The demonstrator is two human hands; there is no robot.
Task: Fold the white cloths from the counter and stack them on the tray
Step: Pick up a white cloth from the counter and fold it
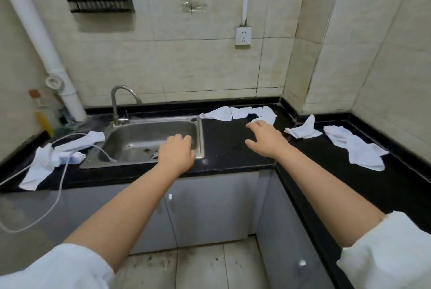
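Several white cloths lie unfolded on the black counter [233, 148]. One group [235, 113] lies along the back wall, a crumpled cloth [304, 129] sits in the corner, and a longer one [359, 148] spreads on the right wing. More cloths [53, 155] are heaped left of the sink. My right hand [265, 139] hovers over the counter, fingers spread, just short of the back group and holding nothing. My left hand [178, 152] is over the sink's right front corner, empty, with its fingers curled downward. No tray is in view.
A steel sink [140, 141] with a curved faucet [121, 102] is set in the counter. A white cable [60, 181] runs across the left cloths and hangs over the edge. Bottles [43, 113] stand by the white drainpipe at back left. Grey cabinet doors are below.
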